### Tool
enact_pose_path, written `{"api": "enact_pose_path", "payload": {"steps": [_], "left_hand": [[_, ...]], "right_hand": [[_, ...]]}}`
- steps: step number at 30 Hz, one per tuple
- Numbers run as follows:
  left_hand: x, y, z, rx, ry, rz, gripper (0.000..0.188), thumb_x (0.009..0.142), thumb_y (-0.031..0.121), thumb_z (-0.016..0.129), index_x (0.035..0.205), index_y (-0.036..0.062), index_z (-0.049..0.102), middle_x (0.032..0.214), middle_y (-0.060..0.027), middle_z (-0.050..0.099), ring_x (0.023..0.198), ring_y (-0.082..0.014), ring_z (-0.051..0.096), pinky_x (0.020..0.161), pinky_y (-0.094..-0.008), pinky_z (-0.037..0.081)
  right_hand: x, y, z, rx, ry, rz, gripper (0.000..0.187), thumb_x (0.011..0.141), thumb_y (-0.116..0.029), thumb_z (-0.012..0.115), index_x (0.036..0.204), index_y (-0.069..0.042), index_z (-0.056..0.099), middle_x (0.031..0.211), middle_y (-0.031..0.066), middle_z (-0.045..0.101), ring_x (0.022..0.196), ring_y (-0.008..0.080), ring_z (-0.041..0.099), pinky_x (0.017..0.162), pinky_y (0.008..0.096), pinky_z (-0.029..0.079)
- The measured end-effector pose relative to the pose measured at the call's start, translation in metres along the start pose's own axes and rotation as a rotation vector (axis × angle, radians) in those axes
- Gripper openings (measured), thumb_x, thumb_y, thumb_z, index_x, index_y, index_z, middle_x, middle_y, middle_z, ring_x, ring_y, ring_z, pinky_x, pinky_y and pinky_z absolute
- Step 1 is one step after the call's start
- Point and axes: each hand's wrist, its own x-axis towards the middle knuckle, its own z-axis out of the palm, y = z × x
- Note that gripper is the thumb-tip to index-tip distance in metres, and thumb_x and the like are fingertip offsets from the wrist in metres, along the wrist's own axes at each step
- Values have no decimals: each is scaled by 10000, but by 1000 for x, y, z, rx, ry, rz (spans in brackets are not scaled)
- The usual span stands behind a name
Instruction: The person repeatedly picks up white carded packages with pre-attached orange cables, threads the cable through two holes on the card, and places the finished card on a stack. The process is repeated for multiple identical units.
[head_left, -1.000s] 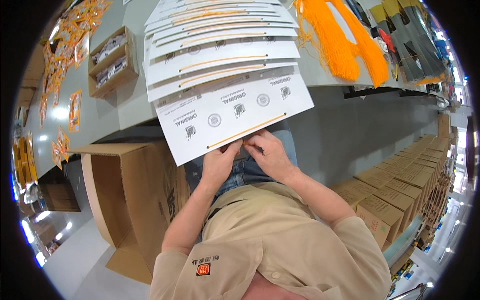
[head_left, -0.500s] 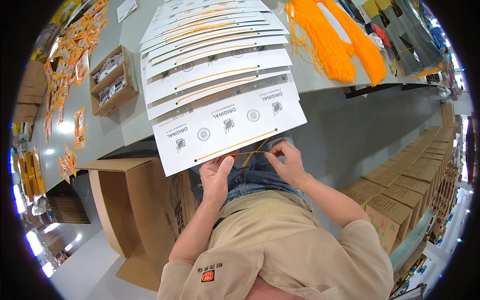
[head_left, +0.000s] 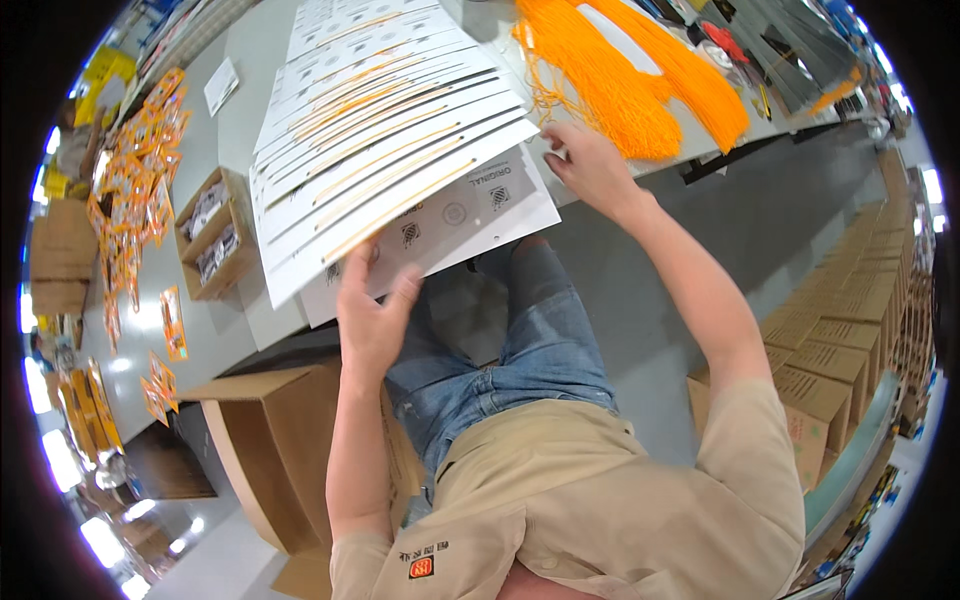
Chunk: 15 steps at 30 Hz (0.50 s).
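Note:
A long overlapping stack of white printed cards (head_left: 385, 115), many with orange cords across them, lies on the table before me. The nearest corded card (head_left: 420, 190) is raised at an angle. Below it shows another white card (head_left: 455, 213), with a hole near its edge and no cord visible. My left hand (head_left: 370, 312) is at the raised card's left end, fingertips by its edge, thumb apart over the lower card. My right hand (head_left: 592, 170) is beside the raised card's right corner, fingers bent, a gap between thumb and forefinger, nothing visible in it.
A thick orange cord bundle (head_left: 610, 95) lies at the back right. On the left are a divided wooden box (head_left: 232, 275) and many small orange packets (head_left: 135, 220). An open carton (head_left: 235, 455) stands lower left; rows of cartons (head_left: 825, 350) line the right.
Both hands have left the orange cord of the nearest card. That card has moved up and away, exposing the one below. The right hand moved far forward, the left forward and left.

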Motion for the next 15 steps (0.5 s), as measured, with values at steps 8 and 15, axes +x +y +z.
{"api": "enact_pose_path", "payload": {"steps": [8,15], "left_hand": [[0,-2,-10,750,-168,174,609,821,189,795,1381,91,575,1291,-174,616,1202,-393,550,1040,-470,425],[5,-5,-25,634,-199,148,441,816,184,795,1227,65,689,1201,-159,685,1115,-359,626,966,-422,487]], "right_hand": [[36,29,29,-191,-228,-5,140,870,-94,648,966,7,650,976,226,656,937,403,652,807,467,521],[-51,13,-11,145,-136,126,69,901,-53,648,931,7,636,942,151,625,802,302,622,743,385,506]]}}
